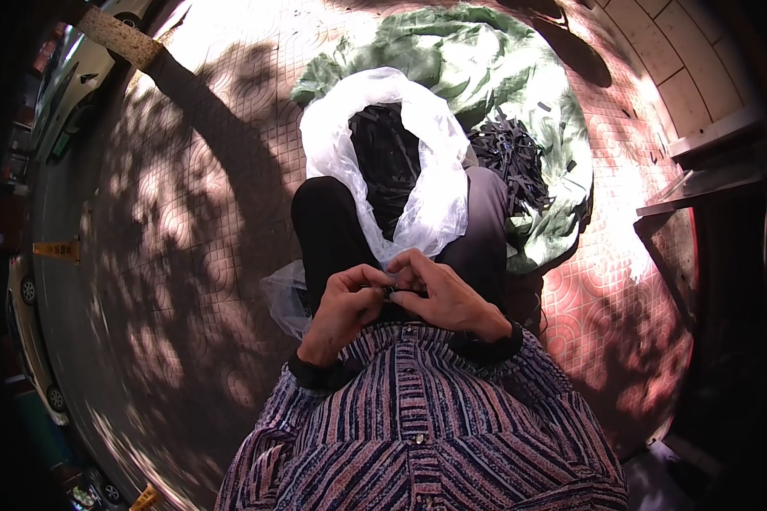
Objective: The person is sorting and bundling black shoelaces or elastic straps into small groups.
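Note:
Close together above my lap, my left hand (346, 308) and my right hand (445, 295) pinch a small dark piece (389, 290) between their fingertips. Its kind is too small to make out. Just beyond them, between my knees, stands a white translucent plastic bag (439, 204) with its mouth spread wide. Dark strip-like pieces (387, 157) lie deep inside it. To the right of the bag, a heap of black strips (513, 160) rests on a crumpled green cloth sheet (562, 94).
A second clear plastic bag (286, 298) sits beside my left leg. Patterned paving (187, 213) surrounds me in patchy shade. A tree trunk (119, 38) and parked cars (30, 341) are at the left. On the right are a tiled wall (669, 51) and a ledge (699, 192).

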`<state>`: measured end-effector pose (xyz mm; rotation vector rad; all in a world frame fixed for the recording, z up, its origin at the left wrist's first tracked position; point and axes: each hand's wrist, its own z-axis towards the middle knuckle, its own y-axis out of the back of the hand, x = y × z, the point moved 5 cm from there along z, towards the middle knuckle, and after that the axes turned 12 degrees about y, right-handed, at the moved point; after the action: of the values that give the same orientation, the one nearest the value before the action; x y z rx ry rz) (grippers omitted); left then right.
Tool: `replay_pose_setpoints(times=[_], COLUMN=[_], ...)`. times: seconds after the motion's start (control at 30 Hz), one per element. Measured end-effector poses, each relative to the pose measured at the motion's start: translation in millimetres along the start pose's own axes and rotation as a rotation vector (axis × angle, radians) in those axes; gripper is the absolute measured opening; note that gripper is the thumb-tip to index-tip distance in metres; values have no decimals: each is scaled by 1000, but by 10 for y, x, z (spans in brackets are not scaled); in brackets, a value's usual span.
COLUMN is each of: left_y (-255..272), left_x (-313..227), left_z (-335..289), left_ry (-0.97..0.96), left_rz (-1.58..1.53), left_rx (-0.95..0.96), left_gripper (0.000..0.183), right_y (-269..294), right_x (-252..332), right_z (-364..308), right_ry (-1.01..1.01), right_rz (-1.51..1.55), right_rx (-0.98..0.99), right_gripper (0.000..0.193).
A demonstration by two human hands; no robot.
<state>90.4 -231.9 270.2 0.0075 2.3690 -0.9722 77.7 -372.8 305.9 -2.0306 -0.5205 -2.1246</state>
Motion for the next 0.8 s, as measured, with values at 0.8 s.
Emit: replay_pose_setpoints(times=[0.8], left_y=[-12], left_x=[-37], left_z=[-6], left_ry=[-339], left_rz=[531], left_rx=[-250], left_gripper=[17], right_y=[-119], right_x=[-299], right_z=[-17], right_ry=[-297], right_rz=[657], right_rx=[-154], right_gripper=[25])
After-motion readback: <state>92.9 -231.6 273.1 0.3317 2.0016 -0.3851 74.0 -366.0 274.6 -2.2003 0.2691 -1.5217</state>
